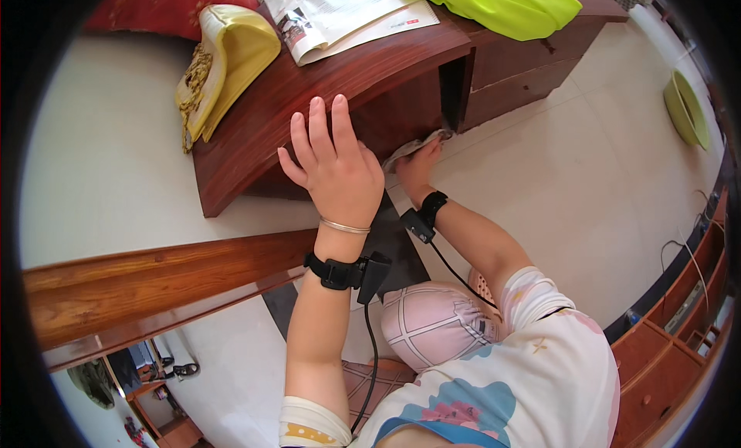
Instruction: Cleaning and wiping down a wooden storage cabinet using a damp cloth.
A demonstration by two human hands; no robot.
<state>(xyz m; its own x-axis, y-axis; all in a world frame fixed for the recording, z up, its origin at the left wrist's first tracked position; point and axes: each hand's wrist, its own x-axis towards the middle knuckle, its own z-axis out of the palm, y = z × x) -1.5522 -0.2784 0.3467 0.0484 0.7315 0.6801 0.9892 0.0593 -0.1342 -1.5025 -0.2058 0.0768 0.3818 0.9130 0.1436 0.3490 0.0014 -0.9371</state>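
My left hand (341,164) is at the front edge of a dark reddish-brown wooden desk (359,83), fingers spread and the thumb partly hidden. Its back faces me, and it holds nothing that I can see. Lower and to the right, my right hand (418,167) grips a greyish cloth (414,149). That cloth is by the desk's lower inner panel (405,109), close to the floor; my fingers hide part of it. Both wrists wear black strapped devices with cables, and a thin bangle (345,226) circles the left wrist.
On the desktop lie papers (359,19), a bright yellow-green cloth (492,8) and a yellow bag with a chain (231,72). Desk drawers (524,72) stand right of the opening. A green basin (686,109) is at far right, a wooden cabinet (648,373) at lower right. Wooden trim (173,274) runs left.
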